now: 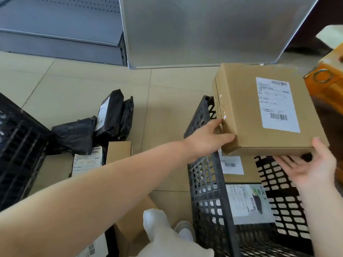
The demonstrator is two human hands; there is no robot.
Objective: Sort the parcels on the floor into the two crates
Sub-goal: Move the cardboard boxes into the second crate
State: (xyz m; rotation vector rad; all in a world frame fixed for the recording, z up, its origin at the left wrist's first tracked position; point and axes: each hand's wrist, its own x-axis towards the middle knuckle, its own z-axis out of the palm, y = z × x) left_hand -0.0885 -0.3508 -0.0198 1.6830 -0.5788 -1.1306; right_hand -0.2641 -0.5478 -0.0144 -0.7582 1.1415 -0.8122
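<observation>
Both hands hold the flat brown cardboard box (267, 110) over the far end of the black plastic lattice crate (207, 182): left hand (207, 140) grips its near-left corner, right hand (311, 164) cups underneath. The crate lies directly below, parcels already inside.

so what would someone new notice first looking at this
The cardboard box with a white shipping label, held by the left hand and right hand above the black crate on the right. Next, the black poly bags heaped on the floor at left, beside a second black crate.
</observation>
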